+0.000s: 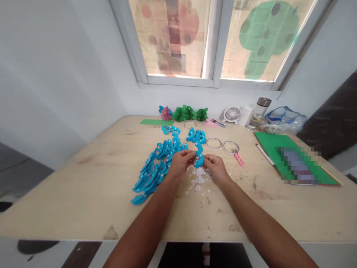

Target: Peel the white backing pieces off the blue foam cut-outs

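A curved blue paper piece [199, 161] is held up between my two hands over the middle of the table. My left hand [180, 162] pinches it from the left side, thumb and fingers together. On its right edge, the fingertips of my right hand [215, 166] are closed. Beside my left hand lies a long pile of blue folded paper pieces [152, 173] bearing small white patches. Just behind my hands sits a smaller group of blue pieces [196, 135]. Small white scraps [199, 178] are scattered on the tabletop below and between my hands.
Tape rings [214, 143] and pink-handled scissors [239, 159] lie right of centre. Green paper flowers [189, 113], a white fan [232, 114] and a bottle [259, 111] stand along the wall. Green sheets [272, 143] and a white pen [265, 154] lie at the right.
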Tool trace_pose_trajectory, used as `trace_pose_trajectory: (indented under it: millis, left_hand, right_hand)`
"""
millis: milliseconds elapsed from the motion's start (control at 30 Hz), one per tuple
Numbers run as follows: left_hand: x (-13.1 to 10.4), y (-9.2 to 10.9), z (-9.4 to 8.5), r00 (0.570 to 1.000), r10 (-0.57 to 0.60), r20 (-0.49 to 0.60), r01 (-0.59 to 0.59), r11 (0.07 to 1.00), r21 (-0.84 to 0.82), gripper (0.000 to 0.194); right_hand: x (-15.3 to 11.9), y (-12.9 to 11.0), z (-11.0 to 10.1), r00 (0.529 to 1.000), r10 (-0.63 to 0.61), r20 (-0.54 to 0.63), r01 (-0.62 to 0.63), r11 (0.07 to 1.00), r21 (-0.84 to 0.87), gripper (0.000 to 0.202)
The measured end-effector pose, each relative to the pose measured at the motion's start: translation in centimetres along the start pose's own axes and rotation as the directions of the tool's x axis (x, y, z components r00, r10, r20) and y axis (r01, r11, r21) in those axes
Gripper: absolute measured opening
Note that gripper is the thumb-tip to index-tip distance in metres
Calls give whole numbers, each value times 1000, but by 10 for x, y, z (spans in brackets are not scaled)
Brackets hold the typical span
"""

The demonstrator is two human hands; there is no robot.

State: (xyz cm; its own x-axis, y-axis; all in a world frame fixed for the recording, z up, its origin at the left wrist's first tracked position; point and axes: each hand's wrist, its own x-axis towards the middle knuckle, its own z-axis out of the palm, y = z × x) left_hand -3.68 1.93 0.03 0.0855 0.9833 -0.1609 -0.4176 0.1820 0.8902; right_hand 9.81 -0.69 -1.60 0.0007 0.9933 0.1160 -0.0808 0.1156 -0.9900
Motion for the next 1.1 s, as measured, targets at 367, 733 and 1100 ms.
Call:
trace_pose_trajectory:
  millis: [367,733,1100]
  left_hand:
    - [-12,-2,15,981,118,-156,-128,990,-55,16]
    - [-15,-4,19,952,209,-223,-220,975,-25,11]
    - [-20,0,20,924,308,-228,-290,951,107,8]
  right_hand:
    - [2,4,-1,1000,-24,-11,24,1000,-13,18]
    - [-1,1,1,998,-62,-17,61,996,-66,19]
    - [-3,-8,0,992,-121,-40,115,985,-129,30]
